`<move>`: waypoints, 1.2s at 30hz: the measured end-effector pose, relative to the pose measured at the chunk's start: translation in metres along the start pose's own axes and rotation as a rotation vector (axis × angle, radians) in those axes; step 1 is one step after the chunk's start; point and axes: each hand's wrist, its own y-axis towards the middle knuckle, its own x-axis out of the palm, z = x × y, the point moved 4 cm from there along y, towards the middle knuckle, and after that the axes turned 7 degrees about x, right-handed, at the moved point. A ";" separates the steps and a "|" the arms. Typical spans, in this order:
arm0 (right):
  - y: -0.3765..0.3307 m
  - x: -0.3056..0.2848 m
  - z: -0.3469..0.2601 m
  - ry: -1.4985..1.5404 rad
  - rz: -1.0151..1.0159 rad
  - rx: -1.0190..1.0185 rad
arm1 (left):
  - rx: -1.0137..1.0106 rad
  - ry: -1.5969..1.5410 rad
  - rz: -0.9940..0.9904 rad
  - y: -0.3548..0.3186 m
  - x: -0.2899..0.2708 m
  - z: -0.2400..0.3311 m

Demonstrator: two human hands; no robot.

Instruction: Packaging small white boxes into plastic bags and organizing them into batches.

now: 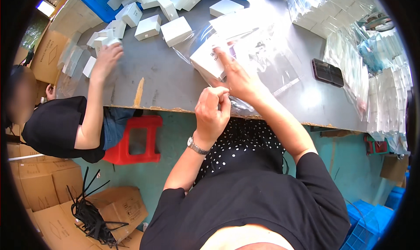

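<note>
A white box [204, 62] lies near the table's front edge, with clear plastic bag film [273, 59] around it and spread to its right. My right hand [240, 79] grips the box, fingers stretched over its top and thumb at the near side. Just in front of it, my left hand [213, 112] is closed in a pinch at the near edge of the bag. Its fingertips hide most of what they hold. Another white box [232, 24] sits behind, partly under the film.
Several small white boxes [176, 32] lie before a blue crate [97, 4]. A co-worker's hand [107, 59] is among boxes at left. A phone [327, 72] lies at right, beside plastic-wrapped box stacks [385, 96]. A red stool [151, 136] and cardboard cartons [39, 184] stand below.
</note>
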 end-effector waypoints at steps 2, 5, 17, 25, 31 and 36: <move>-0.005 -0.023 0.008 0.031 -0.005 -0.007 | -0.095 0.008 0.017 -0.001 -0.009 -0.007; -0.019 -0.040 0.025 0.011 0.008 0.040 | -0.321 -0.059 0.092 -0.013 -0.020 -0.018; -0.014 0.011 0.000 0.197 -0.055 -0.095 | -0.381 -0.107 0.133 -0.021 -0.028 -0.025; 0.007 0.043 -0.021 0.191 -0.058 -0.061 | -0.425 -0.225 0.036 -0.026 -0.019 -0.025; 0.012 0.058 -0.009 0.190 -0.034 -0.049 | -0.234 -0.197 -0.086 -0.026 -0.010 -0.008; 0.021 0.045 -0.013 0.098 -0.288 0.176 | -0.235 -0.138 -0.119 -0.032 -0.024 -0.015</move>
